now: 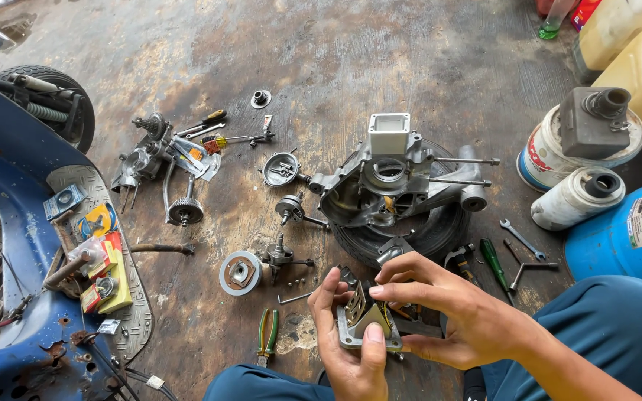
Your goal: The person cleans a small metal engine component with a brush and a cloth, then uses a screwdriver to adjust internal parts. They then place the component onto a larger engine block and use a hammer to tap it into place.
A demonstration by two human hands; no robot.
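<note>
1. The left hand (347,338) grips the small metal valve block (368,321) from below, thumb on its near edge.
2. The right hand (451,312) pinches its top from the right.
3. The block sits just before the engine casing (391,182) on the floor (336,67).

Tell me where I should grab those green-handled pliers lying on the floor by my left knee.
Take the green-handled pliers by the two handles, coming straight down from above. They lie flat on the concrete floor, handles pointing away from you and slightly spread, jaws toward your knee. The handles are the longest, widest part and nothing lies against them, so fingers can probably close around both at once.
</note>
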